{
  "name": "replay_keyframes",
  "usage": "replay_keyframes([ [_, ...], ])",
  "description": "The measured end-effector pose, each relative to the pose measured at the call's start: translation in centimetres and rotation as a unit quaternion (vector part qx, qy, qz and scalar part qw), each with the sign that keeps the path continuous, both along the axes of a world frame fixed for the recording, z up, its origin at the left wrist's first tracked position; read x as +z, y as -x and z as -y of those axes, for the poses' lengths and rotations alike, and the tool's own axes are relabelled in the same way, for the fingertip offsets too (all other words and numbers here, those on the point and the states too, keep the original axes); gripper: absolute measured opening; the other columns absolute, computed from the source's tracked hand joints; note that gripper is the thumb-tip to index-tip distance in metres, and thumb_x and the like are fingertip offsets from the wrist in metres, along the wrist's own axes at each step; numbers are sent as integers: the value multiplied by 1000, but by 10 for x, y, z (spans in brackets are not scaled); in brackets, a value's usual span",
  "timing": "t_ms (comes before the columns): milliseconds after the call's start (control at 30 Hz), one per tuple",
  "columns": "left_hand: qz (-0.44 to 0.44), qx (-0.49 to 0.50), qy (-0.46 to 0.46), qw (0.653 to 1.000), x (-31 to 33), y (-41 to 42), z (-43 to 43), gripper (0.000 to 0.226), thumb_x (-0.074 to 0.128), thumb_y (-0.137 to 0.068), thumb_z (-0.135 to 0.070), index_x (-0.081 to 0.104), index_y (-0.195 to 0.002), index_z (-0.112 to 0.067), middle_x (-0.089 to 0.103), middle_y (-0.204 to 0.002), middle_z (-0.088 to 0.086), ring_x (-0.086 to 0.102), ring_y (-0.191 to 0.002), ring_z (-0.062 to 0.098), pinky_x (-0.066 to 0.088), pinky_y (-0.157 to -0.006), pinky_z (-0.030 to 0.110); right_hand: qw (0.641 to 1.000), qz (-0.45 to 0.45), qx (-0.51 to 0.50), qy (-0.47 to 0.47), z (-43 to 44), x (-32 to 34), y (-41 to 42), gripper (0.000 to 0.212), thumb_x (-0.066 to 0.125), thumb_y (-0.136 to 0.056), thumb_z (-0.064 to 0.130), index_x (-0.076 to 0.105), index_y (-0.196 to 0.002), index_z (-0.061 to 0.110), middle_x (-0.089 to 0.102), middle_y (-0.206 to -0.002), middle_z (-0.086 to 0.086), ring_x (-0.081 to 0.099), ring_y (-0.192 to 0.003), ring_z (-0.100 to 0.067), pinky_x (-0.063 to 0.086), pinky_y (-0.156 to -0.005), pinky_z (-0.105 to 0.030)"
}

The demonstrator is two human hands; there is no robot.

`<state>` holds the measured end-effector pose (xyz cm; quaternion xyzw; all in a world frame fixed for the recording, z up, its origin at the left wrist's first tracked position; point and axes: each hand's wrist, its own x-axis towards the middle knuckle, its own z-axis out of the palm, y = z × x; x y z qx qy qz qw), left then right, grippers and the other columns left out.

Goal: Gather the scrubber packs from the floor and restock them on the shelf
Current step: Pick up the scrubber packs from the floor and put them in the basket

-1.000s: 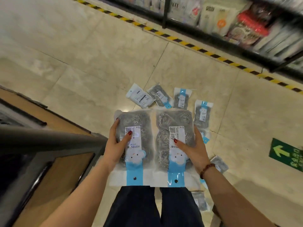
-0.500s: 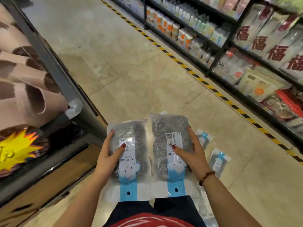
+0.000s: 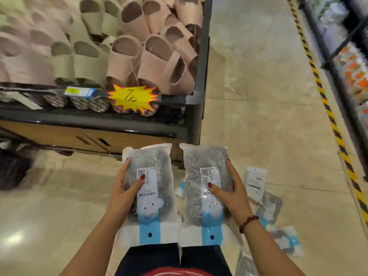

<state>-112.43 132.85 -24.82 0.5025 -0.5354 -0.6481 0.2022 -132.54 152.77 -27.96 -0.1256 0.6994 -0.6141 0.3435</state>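
Camera is swinging left versus half a second ago: dark metal shelf rack [image 3: 196, 108] of pink and beige foam slippers [image 3: 159, 62] is now filling upper left, and yellow starburst price tag [image 3: 132, 98] is sitting at centre. Two packs, earlier edge to edge, are now showing narrow gap. Left hand [image 3: 123, 194] is gripping left clear plastic steel-wool scrubber pack [image 3: 157, 162], thumb on label, fingers wrapping outer edge. Right hand [image 3: 232, 194] is gripping right matching scrubber pack [image 3: 201, 158] same way. Both packs are being held flat in front of body, off beige tiled floor [image 3: 258, 116]. Loose small scrubber packs [image 3: 254, 182] are lying on floor just right of right hand.
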Motion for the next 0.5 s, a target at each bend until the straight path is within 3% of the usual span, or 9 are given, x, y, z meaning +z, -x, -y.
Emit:
replay_keyframes([
  [67,5,55,13,998,2,-31,2,59,66,-90,-16,45,-138,-44,55,-137,4,67,-104,20,61,-69,33,999,23,41,12,23,3,-11,83,80,-74,5,39,-138,37,48,-132,21,51,-115,5,52,-80,-11],
  [133,16,102,32,994,4,-61,6,58,66,-90,-20,44,-137,-47,55,-137,3,67,-103,20,59,-63,26,995,48,82,18,46,5,-25,81,79,-75,5,39,-138,38,50,-127,21,54,-107,6,53,-69,-11],
  [233,28,164,61,984,5,-103,13,57,66,-90,-24,44,-136,-48,50,-141,-2,64,-108,19,58,-65,23,987,45,151,10,83,8,-50,85,80,-75,11,37,-143,38,51,-131,14,56,-111,-2,56,-70,-17],
  [367,29,247,71,966,1,-163,25,58,67,-90,-24,44,-137,-49,47,-145,-4,61,-114,18,58,-77,32,972,54,230,14,134,12,-91,86,80,-75,9,37,-143,37,52,-133,12,59,-111,-7,58,-71,-24],
  [500,18,306,73,949,-2,-226,47,58,67,-89,-21,45,-135,-48,44,-148,-3,54,-125,22,53,-93,40,955,45,293,17,191,13,-139,90,82,-72,11,37,-145,38,51,-139,11,58,-119,-12,57,-90,-40],
])
